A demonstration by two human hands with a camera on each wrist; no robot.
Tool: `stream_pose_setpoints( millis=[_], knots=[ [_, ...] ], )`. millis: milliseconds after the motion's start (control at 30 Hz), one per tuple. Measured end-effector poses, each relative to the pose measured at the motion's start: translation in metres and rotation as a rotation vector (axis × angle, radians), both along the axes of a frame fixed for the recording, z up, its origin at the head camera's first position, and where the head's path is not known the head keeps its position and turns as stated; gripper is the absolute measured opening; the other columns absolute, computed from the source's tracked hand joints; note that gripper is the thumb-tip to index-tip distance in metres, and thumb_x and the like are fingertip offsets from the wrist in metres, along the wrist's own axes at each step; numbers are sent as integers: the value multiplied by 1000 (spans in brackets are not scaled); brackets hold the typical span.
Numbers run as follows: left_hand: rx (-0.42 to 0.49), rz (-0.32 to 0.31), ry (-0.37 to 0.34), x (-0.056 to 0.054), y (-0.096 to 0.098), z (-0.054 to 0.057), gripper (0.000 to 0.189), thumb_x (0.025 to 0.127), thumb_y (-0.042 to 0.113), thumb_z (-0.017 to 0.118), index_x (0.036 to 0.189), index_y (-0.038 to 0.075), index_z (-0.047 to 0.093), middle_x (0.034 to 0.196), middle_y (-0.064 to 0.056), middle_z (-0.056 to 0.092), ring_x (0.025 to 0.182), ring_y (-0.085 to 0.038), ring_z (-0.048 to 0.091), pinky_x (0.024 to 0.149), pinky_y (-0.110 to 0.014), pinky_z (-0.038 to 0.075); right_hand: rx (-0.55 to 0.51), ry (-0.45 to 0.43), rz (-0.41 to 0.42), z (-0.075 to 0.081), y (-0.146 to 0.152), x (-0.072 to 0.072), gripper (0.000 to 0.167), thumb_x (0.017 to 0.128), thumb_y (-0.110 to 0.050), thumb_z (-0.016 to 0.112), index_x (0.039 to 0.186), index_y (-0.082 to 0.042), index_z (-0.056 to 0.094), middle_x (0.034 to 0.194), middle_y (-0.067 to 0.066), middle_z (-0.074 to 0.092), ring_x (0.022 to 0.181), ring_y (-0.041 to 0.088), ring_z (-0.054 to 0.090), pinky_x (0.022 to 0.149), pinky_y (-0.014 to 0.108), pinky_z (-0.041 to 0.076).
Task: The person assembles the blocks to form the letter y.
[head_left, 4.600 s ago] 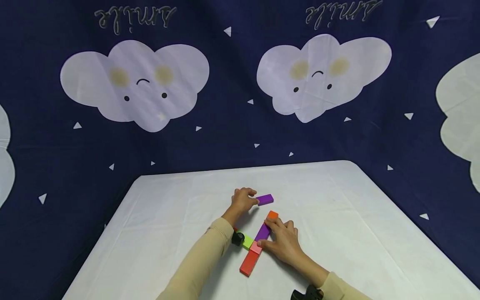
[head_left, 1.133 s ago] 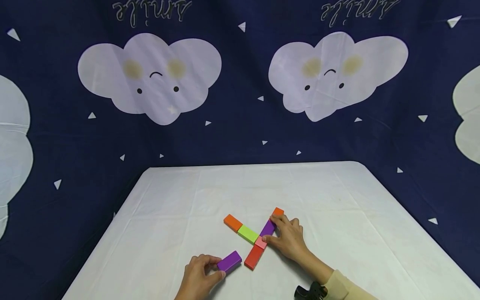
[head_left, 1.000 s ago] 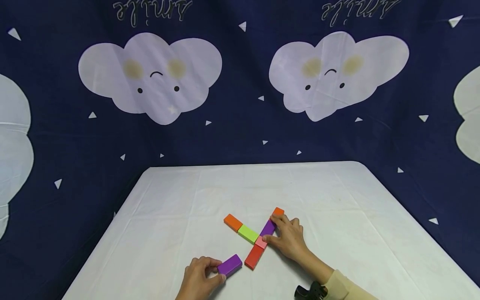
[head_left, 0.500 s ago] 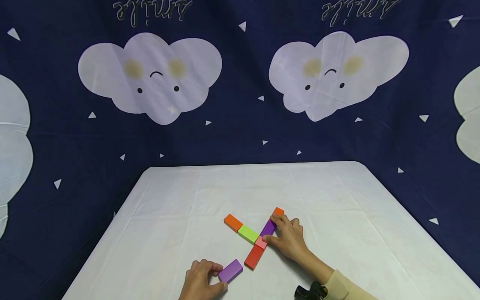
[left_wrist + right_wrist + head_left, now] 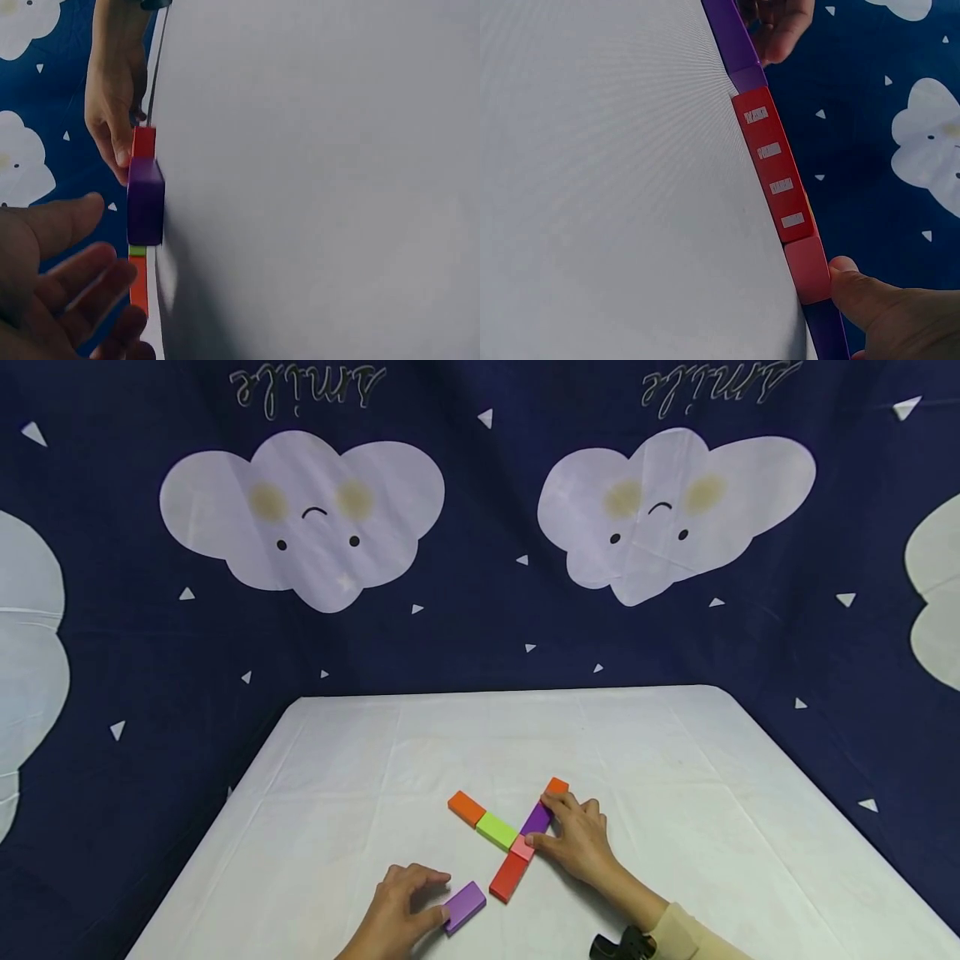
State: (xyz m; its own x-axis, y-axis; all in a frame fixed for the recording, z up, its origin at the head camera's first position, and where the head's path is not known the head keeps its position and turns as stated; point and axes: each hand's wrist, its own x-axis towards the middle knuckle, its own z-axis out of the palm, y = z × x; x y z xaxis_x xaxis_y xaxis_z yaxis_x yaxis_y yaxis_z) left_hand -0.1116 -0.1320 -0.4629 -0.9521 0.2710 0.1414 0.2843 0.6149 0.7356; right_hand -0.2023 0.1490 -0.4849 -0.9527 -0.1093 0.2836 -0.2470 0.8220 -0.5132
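Observation:
A loose purple block lies on the white tabletop, just left of the red block and apart from it. Next to it my left hand has its fingers spread off the block; the thumb tip is close to its near end, and contact is unclear. My right hand holds the joined row, index fingertip on the second purple block near the orange end block, thumb against the pink block. A lime-green block and another orange block branch off to the upper left.
The white-covered table stretches back to a dark blue curtain printed with clouds. Whitish marks show on the red block's side in the right wrist view. A black wrist device sits at my right sleeve.
My left hand brought the purple block from the far side to the near left, lowered it, and has just loosened its fingers from it. The right hand keeps its hold on the row.

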Motion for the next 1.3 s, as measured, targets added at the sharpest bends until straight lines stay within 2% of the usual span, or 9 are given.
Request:
stream_pose_setpoints(
  millis=[167,267,500,733,900,1000,1100,1200,1300],
  knots=[
    [11,-52,-91,-7,-6,1,36,79,34,71,112,23,66,111,8,65,100,-4,43,84,-28,33,-1,-1,-2,0,0,0,70,66,-45,79,125,-11,61,121,3,60,88,23,39,72,34,26],
    [19,-79,-122,-10,-8,1,36,80,35,70,114,24,66,112,8,63,101,-3,43,85,-27,36,1,-4,-4,0,0,0,71,66,-46,79,125,-11,61,122,3,60,89,23,40,72,34,26],
    [70,-177,-119,-20,-12,-2,34,81,31,70,114,21,67,113,5,65,99,-2,44,86,-21,38,0,-6,-4,2,0,0,70,67,-45,79,125,-11,61,122,3,60,89,23,39,72,34,26],
    [76,-275,-129,-25,-18,-5,40,80,32,70,117,19,65,118,1,61,98,-1,39,86,-20,34,3,2,-1,1,0,0,70,67,-45,79,125,-11,61,121,2,60,90,23,40,73,35,27],
    [61,-336,-91,-27,-18,-7,40,80,32,70,117,19,66,117,3,62,99,1,37,84,-21,33,-1,-3,-2,0,0,-1,69,67,-44,79,125,-11,61,121,3,60,89,23,39,74,35,26],
    [47,-349,-65,-26,-17,-8,37,81,32,69,116,21,66,117,6,64,99,0,37,83,-21,33,-4,-5,-1,0,0,0,69,67,-44,79,125,-12,61,121,2,60,89,24,38,74,35,26],
    [27,-349,-70,-24,-16,-7,35,81,33,69,115,24,66,116,8,64,99,-2,37,82,-22,32,-5,-1,2,-1,0,-1,69,67,-45,79,125,-12,62,120,2,60,89,24,38,74,35,26],
    [3,-333,-94,-22,-13,-6,35,81,34,70,115,27,66,116,11,63,99,-2,36,82,-22,31,0,22,11,-2,-1,-1,69,67,-44,79,124,-11,62,119,3,60,87,23,38,74,35,26],
    [-11,-316,-84,-19,-9,-6,35,80,34,71,114,27,67,115,12,64,99,-1,36,81,-23,30,3,39,12,-3,0,-2,69,66,-44,80,124,-10,62,118,3,61,87,23,38,73,35,26]
  ],
)
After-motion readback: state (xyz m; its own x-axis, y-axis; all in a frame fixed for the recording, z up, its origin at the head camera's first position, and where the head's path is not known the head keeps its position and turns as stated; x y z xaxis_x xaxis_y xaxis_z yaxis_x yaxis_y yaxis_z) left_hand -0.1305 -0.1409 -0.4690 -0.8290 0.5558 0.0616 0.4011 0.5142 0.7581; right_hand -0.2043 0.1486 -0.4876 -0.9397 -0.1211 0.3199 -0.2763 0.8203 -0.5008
